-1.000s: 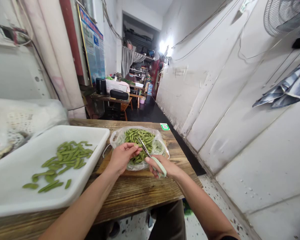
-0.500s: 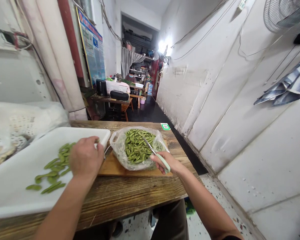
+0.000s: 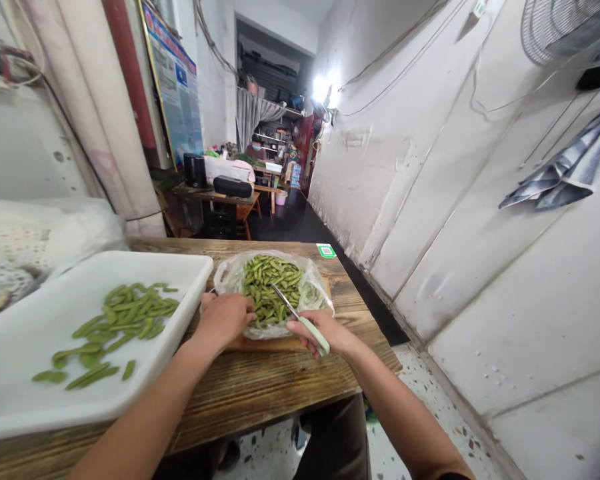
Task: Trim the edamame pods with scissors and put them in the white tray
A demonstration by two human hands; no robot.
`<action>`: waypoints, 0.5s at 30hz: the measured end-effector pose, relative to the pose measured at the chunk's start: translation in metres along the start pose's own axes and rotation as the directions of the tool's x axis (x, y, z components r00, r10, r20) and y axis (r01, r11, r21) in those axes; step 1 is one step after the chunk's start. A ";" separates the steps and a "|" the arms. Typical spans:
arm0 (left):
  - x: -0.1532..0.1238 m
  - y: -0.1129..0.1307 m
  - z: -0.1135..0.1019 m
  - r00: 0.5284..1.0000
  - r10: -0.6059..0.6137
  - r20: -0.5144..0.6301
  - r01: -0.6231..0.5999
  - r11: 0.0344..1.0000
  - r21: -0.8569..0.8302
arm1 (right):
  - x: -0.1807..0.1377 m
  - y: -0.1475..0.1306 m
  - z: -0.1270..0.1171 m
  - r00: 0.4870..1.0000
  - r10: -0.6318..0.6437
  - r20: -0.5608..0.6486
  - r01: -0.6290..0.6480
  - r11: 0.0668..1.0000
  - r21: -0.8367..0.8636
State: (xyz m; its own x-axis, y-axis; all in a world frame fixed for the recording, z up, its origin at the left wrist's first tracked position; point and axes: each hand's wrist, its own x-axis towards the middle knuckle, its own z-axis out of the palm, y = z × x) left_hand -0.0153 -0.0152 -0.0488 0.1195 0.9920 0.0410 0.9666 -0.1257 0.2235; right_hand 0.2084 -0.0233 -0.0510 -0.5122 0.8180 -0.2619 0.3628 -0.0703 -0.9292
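Observation:
My right hand [image 3: 316, 331] grips scissors [image 3: 307, 327] with pale green handles, the metal blades pointing over a heap of green bean pods [image 3: 267, 283]. The pods lie in a clear plastic bag [image 3: 233, 270] with its mouth spread wide, set on a wooden board [image 3: 260, 345]. At the bag's left side, my left hand [image 3: 225, 319] reaches in with loosely bent fingers at the pods' edge; its fingertips are partly hidden, and no pod shows in it. To the left, a white tray [image 3: 10, 373] holds more loose pods [image 3: 130, 310].
The wooden table [image 3: 220, 393] bears a green-and-white code card [image 3: 326, 250] at its far edge. A clear bag with pale contents [image 3: 45, 230] bulges behind the tray. Farther back are a table with a black speaker [image 3: 233, 187] and a masked person [image 3: 255, 148]. A wall runs along the right.
My left hand has moved right, from over the tray to the bag's left edge. A separate pod now shows near the tray's front. The scissors stay over the pods in my right hand.

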 end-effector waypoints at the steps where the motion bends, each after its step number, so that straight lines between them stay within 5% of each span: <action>1: 0.000 -0.002 -0.001 1.000 0.002 0.017 -0.002 1.000 -0.009 | 0.000 0.000 0.001 1.000 -0.001 0.000 0.001 1.000 0.000; 7: 0.003 -0.011 0.000 0.997 0.075 0.033 -0.073 0.997 -0.039 | 0.001 0.000 0.004 1.000 0.015 -0.002 -0.015 1.000 0.011; 12: 0.008 -0.007 0.001 0.991 0.091 -0.100 -0.119 0.941 -0.318 | 0.000 0.002 0.003 1.000 0.014 0.005 -0.014 1.000 0.024; 15: 0.013 -0.003 0.004 0.983 0.090 -0.163 -0.130 0.957 -0.258 | 0.000 0.004 0.002 1.000 0.000 -0.006 0.001 1.000 0.021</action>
State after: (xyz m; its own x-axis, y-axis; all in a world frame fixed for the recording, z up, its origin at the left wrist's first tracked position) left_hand -0.0158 -0.0016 -0.0531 0.1670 0.9613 0.2193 0.8511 -0.2528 0.4602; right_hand 0.2084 -0.0249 -0.0550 -0.5079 0.8213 -0.2600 0.3459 -0.0820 -0.9347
